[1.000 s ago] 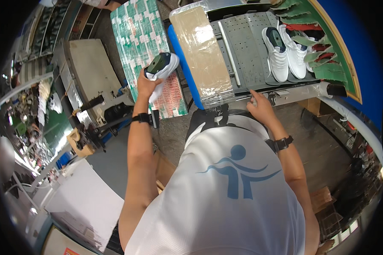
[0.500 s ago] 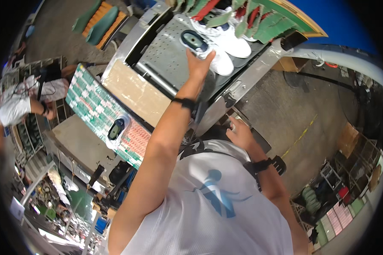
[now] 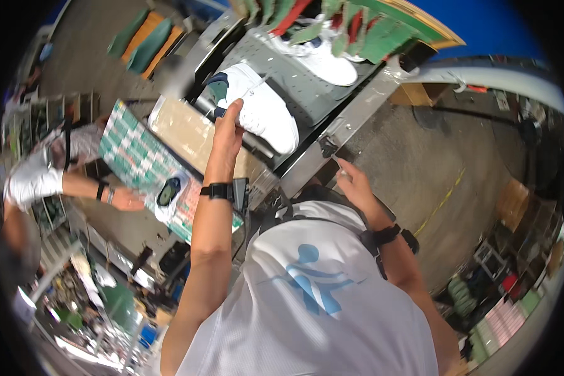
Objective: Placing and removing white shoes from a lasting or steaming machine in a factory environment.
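Note:
A white sneaker (image 3: 266,116) with a dark lining lies tilted over the near end of the grey perforated conveyor (image 3: 301,78). My left hand (image 3: 229,128) is closed on its heel side, thumb on top. My right hand (image 3: 356,188) hangs beside the conveyor's metal side rail (image 3: 344,128). Its index finger points forward, and I see nothing held in it. Farther up the belt, more white sneakers (image 3: 332,62) lie partly under green and red hanging strips (image 3: 363,31). Another white sneaker (image 3: 168,195) stands on a green-and-pink patterned board (image 3: 128,144) to the left.
At the left a co-worker's hand (image 3: 128,199) reaches to the sneaker on the patterned board. A tan board (image 3: 188,135) adjoins the conveyor end. A rack with orange and green parts (image 3: 149,41) stands at the far left. Boxes and shelving (image 3: 514,207) line the right side.
My left hand has drawn a sneaker off the group toward me and left, turning it. The co-worker's hand has come to the sneaker on the patterned board. My right hand has hardly moved.

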### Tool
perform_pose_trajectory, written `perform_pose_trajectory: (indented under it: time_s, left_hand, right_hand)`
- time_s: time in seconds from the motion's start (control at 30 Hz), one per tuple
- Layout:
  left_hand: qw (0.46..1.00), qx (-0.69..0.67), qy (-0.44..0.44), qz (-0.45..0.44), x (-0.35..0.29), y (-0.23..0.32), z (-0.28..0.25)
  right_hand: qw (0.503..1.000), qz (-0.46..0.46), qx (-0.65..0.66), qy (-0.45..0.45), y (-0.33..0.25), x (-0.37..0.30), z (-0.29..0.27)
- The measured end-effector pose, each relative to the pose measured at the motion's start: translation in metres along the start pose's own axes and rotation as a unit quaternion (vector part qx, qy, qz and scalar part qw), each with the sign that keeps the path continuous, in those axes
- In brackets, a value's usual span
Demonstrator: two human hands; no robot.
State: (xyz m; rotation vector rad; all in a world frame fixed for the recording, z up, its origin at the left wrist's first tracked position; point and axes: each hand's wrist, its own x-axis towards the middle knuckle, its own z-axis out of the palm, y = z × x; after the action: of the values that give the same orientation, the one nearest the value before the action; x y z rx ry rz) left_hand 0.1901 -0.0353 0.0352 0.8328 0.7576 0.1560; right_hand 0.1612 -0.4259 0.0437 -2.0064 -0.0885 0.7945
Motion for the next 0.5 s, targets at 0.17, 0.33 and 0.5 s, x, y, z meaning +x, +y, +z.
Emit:
perform_pose_trajectory:
  time_s: [0.17,0.33,0.5]
  left_hand:
    - [0.966,0.211,0.141,0.041,-0.084,-0.013,-0.078]
    - [0.869,0.452,0.185,0.077,-0.137,-0.051,-0.127]
    - [0.933,0.336,0.118,-0.052,-0.182,-0.012,-0.145]
  right_hand:
    - [0.974,0.045,0.062,-0.215,-0.050,0.047,0.030]
    - [0.942,-0.053,-0.004,-0.330,-0.118,0.064,0.091]
    - [0.843,-0.330,-0.197,-0.377,-0.168,0.042,0.139]
